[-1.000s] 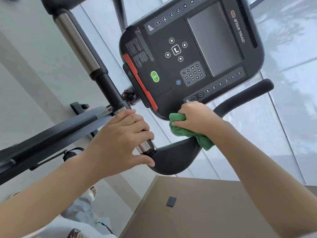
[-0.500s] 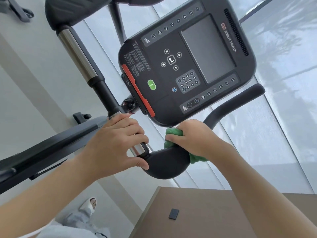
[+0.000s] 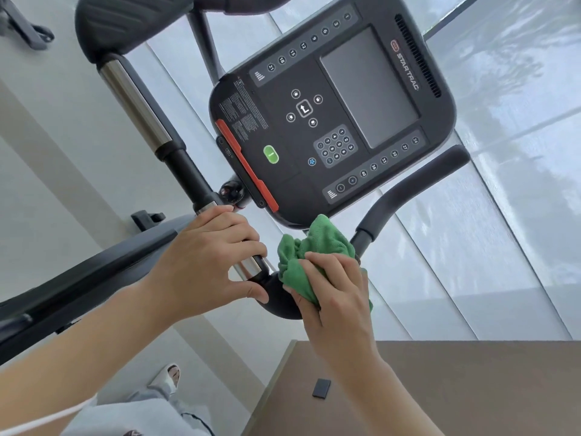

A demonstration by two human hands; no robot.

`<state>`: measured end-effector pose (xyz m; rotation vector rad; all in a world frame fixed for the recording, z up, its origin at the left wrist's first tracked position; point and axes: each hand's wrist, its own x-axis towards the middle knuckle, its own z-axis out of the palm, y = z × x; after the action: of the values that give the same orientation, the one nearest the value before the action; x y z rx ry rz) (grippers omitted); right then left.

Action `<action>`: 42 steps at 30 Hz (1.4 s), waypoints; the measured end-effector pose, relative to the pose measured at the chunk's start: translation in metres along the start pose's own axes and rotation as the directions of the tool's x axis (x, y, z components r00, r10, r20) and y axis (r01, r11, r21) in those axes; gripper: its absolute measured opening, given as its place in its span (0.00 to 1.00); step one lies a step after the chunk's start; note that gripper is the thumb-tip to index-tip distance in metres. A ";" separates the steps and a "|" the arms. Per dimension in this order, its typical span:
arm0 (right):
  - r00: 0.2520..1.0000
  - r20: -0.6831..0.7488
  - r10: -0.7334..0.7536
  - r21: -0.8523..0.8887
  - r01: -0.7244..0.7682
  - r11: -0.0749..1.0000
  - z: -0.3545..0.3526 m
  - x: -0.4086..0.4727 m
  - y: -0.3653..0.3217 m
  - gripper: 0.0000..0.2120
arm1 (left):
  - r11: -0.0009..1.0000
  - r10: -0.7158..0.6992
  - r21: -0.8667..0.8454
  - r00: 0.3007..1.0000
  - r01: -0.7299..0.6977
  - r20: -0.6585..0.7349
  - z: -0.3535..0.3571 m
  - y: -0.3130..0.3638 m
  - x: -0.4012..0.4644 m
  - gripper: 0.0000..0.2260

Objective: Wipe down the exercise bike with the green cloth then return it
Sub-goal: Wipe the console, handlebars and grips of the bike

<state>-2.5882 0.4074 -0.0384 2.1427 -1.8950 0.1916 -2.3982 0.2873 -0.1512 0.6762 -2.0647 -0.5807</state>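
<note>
Green cloth (image 3: 309, 262), bunched, pressed against the black bend of the handlebar (image 3: 279, 297) just below the console (image 3: 333, 121). Right hand (image 3: 333, 294) curled over it, fingers pinching the folds against the bar; part of the cloth spilling free above the knuckles, touching the console's lower edge. Left hand (image 3: 213, 256) wrapped round the chrome sleeve (image 3: 248, 265) just beside, thumb under, fingers over, steadying the bar. Hands near each other, not touching.

Wiping in hand, by the look of it; return of the cloth not yet due. Console face, far grip (image 3: 418, 184) and upper chrome tube (image 3: 135, 105) probably still to do.

Risks from here:
- Loose top fold dragging over the console keys, or the green start button (image 3: 271, 154), on an upward stroke; a press could wake the machine.
- Cloth slipping out on the curved bend, since only part sits under the fingers.
- Cloth catching on the knob (image 3: 232, 191) beside the red strip.
- Small dark block (image 3: 321, 388) on the brown counter (image 3: 471, 388) below: a dropped cloth could land on it or sweep it off the near edge.
</note>
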 end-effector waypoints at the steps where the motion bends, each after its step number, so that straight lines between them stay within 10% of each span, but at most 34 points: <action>1: 1.000 -0.028 0.004 0.022 -0.003 1.000 0.004 -0.008 0.000 0.14 | 1.000 0.002 -0.001 1.000 -0.002 0.003 0.000 0.000 0.000 0.27; 9: 0.993 -0.044 -0.106 0.099 0.110 0.989 -0.006 -0.061 0.024 0.13 | 0.998 -0.043 0.043 0.993 0.038 0.106 -0.013 0.012 0.003 0.30; 23: 0.915 -0.384 0.123 0.182 -0.055 0.982 -0.026 0.020 0.159 0.14 | 0.998 -0.019 0.062 0.987 0.010 0.158 0.000 0.072 0.061 0.12; 28: 0.853 -0.252 0.457 0.568 -0.251 0.784 0.028 0.039 0.127 0.13 | 0.997 -0.064 0.059 0.989 0.056 0.130 0.031 0.090 0.076 0.09; 42: 0.885 -0.210 0.416 0.873 -0.022 0.487 0.030 -0.033 0.202 0.13 | 0.975 -0.193 0.128 0.979 0.184 0.064 0.102 0.135 0.105 0.08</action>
<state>-2.7945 0.4092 -0.0529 2.0121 -2.0019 1.8553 -2.5682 0.3349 -0.0590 0.9428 -2.1331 -0.5991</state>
